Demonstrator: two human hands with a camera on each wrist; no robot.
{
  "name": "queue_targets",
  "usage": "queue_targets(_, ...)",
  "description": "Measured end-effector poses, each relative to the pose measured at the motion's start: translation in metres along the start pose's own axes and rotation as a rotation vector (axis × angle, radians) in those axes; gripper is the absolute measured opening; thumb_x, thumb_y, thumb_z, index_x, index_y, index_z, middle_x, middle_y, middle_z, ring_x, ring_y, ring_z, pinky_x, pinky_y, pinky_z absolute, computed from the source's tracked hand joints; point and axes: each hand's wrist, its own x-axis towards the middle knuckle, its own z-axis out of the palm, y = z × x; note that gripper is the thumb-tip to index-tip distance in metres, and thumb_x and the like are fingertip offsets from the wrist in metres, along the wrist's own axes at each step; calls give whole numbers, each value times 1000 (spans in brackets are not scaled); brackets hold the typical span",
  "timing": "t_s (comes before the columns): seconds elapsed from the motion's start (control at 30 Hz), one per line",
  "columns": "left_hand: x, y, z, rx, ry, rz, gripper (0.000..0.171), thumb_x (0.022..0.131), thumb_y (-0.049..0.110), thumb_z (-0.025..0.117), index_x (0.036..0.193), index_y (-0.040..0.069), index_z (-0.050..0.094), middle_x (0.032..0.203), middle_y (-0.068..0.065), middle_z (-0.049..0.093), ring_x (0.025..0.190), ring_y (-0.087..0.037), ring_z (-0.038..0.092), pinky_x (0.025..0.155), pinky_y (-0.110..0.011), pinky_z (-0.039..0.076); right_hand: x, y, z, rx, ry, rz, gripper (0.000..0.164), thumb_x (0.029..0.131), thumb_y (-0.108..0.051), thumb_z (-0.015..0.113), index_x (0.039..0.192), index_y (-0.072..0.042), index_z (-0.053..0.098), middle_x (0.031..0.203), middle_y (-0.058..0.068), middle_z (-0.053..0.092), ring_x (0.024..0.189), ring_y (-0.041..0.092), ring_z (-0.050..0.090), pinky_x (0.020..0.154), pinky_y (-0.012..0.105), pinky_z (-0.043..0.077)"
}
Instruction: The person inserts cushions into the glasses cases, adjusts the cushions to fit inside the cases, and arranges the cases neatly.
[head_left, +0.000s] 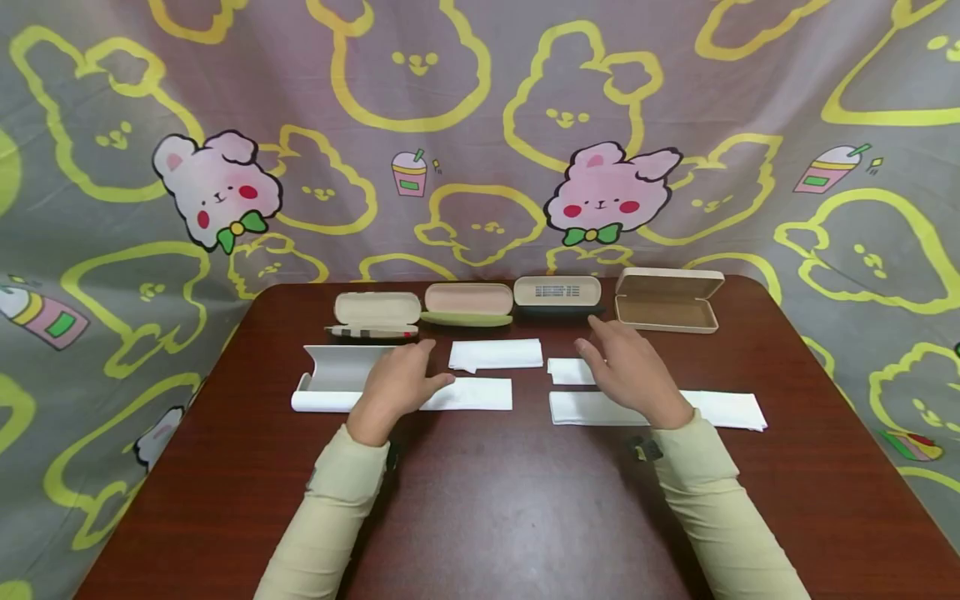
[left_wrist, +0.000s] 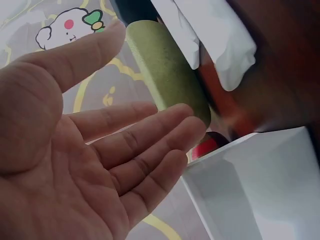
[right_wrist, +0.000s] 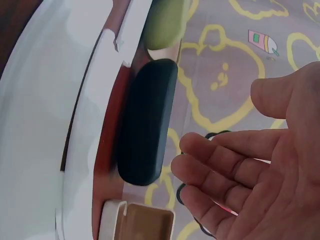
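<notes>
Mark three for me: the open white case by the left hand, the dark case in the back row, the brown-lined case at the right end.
White case (head_left: pixel 324 402): head view, front wall.
Dark case (right_wrist: pixel 147 122): right wrist view, outer shell.
Brown-lined case (head_left: pixel 666 287): head view, raised lid's inside.

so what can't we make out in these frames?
- Head: the left hand hides the right part of the open white case and where the adjoining white cloth begins.
- Head: the right hand hides the right end of the short cloth.
- Head: print inside the dark case lid, too small to read.
- Right wrist: tan case, cut off by the bottom edge.
</notes>
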Motion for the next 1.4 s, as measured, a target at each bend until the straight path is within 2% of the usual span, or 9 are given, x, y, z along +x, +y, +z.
queue_targets(0.33,1,-6,4,-26,-20,-37,55,88,31,79,131,0,63,117,-20,69,106,-43,64,86,-53,52,5,-11,15,59,-34,-7,50,104,-26,55,134,14,53,130,30,59,122,45,53,101,57,41)
queue_targets(0.5,1,-6,4,-41,-37,-72,53,89,26,79,132,2,63,106,-16,72,103,-41,65,83,-53,53,9,-15,23,58,-66,-27,47,101,-23,61,131,13,57,125,28,62,118,42,58,98,54,44)
queue_targets(0.63,1,-7,5,-37,-54,-80,50,89,22,79,132,2,63,108,-16,71,105,-41,64,82,-53,53,12,-20,29,56,-80,-41,44,98,-22,64,127,12,61,107,20,68,100,33,64,90,50,48)
queue_targets(0.8,3,-8,7,-24,-79,-81,48,90,19,78,131,1,64,118,-18,69,110,-42,62,84,-54,52,15,-26,38,31,-104,-95,38,97,-20,67,121,10,65,88,9,64,82,23,61,78,45,50)
queue_targets(0.93,4,-8,9,-8,-78,-66,45,89,18,78,129,1,66,118,-19,69,108,-41,63,84,-54,52,16,-32,43,20,-133,-124,35,96,-17,67,119,10,65,83,5,62,80,22,60,80,44,51)
queue_targets(1.1,5,-9,12,14,-71,-45,40,89,16,78,125,1,68,115,-19,70,102,-40,66,82,-52,53,18,-41,49,25,-151,-139,36,95,-17,68,118,10,66,75,3,58,87,26,63,88,47,51)
queue_targets(1.17,5,-10,13,25,-64,-36,38,88,14,78,122,2,69,113,-18,70,99,-40,67,80,-52,53,19,-45,51,21,-152,-156,29,95,-16,68,111,8,68,71,1,55,84,25,62,85,46,52)
queue_targets(1.27,5,-9,15,47,-48,-22,27,87,10,78,112,3,73,105,-17,72,92,-39,68,75,-52,54,21,-52,56,3,-161,-191,14,94,-14,67,89,-1,67,64,-1,49,72,21,56,71,43,51)
queue_targets(1.4,6,-7,18,99,-9,7,8,84,2,73,91,6,73,92,-15,72,83,-36,68,68,-50,54,23,-59,64,-30,-170,-223,22,94,-15,69,75,-11,58,65,-2,49,66,19,53,63,41,47)
